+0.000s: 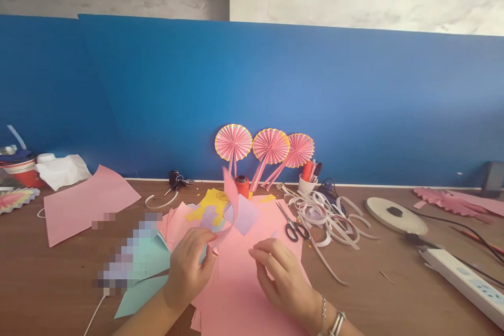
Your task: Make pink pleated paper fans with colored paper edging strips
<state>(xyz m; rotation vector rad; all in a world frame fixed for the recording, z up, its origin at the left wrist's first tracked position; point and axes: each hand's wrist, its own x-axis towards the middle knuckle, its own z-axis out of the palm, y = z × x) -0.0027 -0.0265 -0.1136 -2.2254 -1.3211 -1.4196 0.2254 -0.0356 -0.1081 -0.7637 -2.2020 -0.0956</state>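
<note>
My left hand (189, 268) pinches the lower end of a curled pink paper strip (231, 200) that arches up over the table. My right hand (280, 275) rests on a stack of pink paper sheets (240, 283), fingers curled and pressing on the top sheet; a bracelet sits on its wrist. Yellow paper scraps (208, 203) and a pale lilac square (246, 215) lie just behind the hands.
Black-handled scissors (293, 226) lie right of the stack beside curled white strips (323, 212). Three pink paper fans (268, 147) lean on the blue wall, with a red thread spool (242, 185) and a pen cup (307, 181). A power strip (460, 275) lies at right, a large pink sheet (84, 202) at left.
</note>
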